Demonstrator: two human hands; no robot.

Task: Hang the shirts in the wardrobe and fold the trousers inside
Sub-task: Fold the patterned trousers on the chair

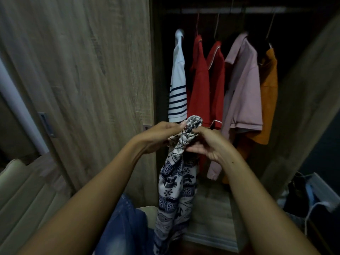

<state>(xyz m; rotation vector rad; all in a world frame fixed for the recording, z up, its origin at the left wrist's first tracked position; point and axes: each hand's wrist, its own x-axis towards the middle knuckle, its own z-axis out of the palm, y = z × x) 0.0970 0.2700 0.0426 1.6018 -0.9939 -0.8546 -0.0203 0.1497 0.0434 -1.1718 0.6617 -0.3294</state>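
the left hand (158, 136) and the right hand (209, 144) are close together in front of the open wooden wardrobe (211, 205). both hands are closed on the bunched top end of the white and dark blue patterned trousers (174, 183), fingers pinching the cloth from each side. the trousers hang straight down from the hands, long way up and down, with the top end curled over above the fingers and the bottom end going out of view low down.

just left of the hanging trousers, low down, lies a piece of blue denim cloth (125, 227). behind the hands five shirts hang in a row from a rail (230, 10): a white shirt with dark blue stripes (177, 92), a red shirt (199, 85), a red shirt with white edging (218, 80), a pink shirt with a collar (244, 89) and an orange shirt (269, 92). the hands and the top of the trousers hide the bottom edges of the striped shirt and the red ones. a closed wooden door (82, 80) stands to the left.
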